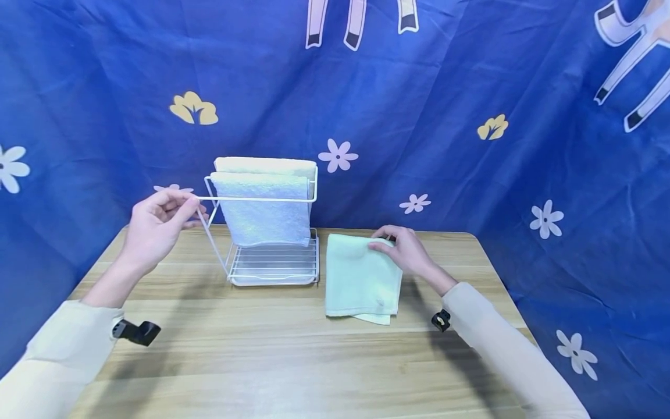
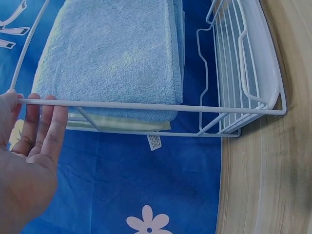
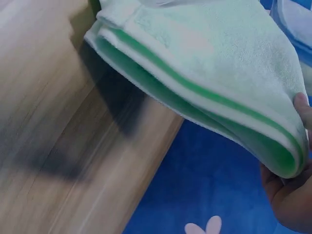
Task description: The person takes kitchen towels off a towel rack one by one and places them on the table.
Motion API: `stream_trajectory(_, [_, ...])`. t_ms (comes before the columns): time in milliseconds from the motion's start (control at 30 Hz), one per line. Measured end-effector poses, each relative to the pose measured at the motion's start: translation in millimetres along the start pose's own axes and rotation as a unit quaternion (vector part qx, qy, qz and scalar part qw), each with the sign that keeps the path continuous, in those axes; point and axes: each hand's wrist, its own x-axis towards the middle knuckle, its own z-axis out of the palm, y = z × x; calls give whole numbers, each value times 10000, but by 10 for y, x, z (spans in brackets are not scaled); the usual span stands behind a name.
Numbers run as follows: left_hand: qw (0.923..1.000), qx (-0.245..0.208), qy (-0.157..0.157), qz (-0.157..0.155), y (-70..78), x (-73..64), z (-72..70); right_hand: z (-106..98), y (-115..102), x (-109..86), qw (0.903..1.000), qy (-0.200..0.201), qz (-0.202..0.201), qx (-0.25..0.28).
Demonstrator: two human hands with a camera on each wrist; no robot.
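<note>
A white wire rack (image 1: 262, 199) stands toward the back left of the table. My left hand (image 1: 162, 224) holds its upper front corner, thumb and fingers about the wire; the left wrist view shows fingers at the white bar (image 2: 131, 105). Over the rack hangs a folded light blue towel (image 1: 264, 215), with a pale yellowish towel (image 1: 264, 165) behind it. To the rack's right, my right hand (image 1: 408, 250) pinches the upper right corner of a folded mint-green towel (image 1: 361, 279). In the right wrist view, the green towel's (image 3: 214, 58) layered folds droop from that hand.
The rack's base holds a white tray (image 1: 272, 276) under a wire grid. A wooden table (image 1: 262, 361) lies beneath everything. Behind and around it hangs a blue patterned cloth (image 1: 419, 116). A small white label (image 2: 154, 142) dangles below the towels in the left wrist view.
</note>
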Motion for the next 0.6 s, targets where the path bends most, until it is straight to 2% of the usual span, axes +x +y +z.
stream_trajectory(367, [10000,-28,-21,93,1,7,4,159,236,219,9995,-57,300,117])
stream_trajectory(600, [9996,270,2,-2,6,6,3,250,369,333,9988,-249,410,78])
